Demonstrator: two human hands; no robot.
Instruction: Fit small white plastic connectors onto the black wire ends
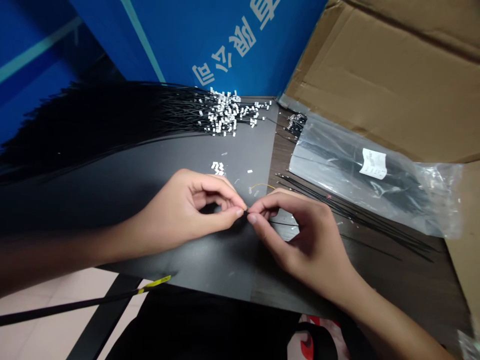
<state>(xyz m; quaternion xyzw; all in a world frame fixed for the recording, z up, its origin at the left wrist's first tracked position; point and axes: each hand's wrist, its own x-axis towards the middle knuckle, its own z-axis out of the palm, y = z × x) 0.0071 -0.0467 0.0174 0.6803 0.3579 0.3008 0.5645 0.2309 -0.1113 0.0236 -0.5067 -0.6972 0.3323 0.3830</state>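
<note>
Over the middle of the dark table, my left hand (180, 210) and my right hand (311, 225) meet fingertip to fingertip. Each pinches between thumb and index finger at a tiny dark spot, the end of a thin black cable (283, 223). That cable runs out to the right behind my right hand. The fingertips mostly cover the held end, so its details are hidden. Just beyond my fingers lie small white tags (217, 168) and tiny clear pieces (256, 193). A thin yellow strand (262, 185) curves beside my right index finger.
A large bundle of black cables (150, 112) with white-tagged ends (225, 112) lies at the back left. On the right are loose black cables (360, 220), a clear plastic bag (330, 150) and cardboard (390, 75). A blue panel (180, 30) stands behind.
</note>
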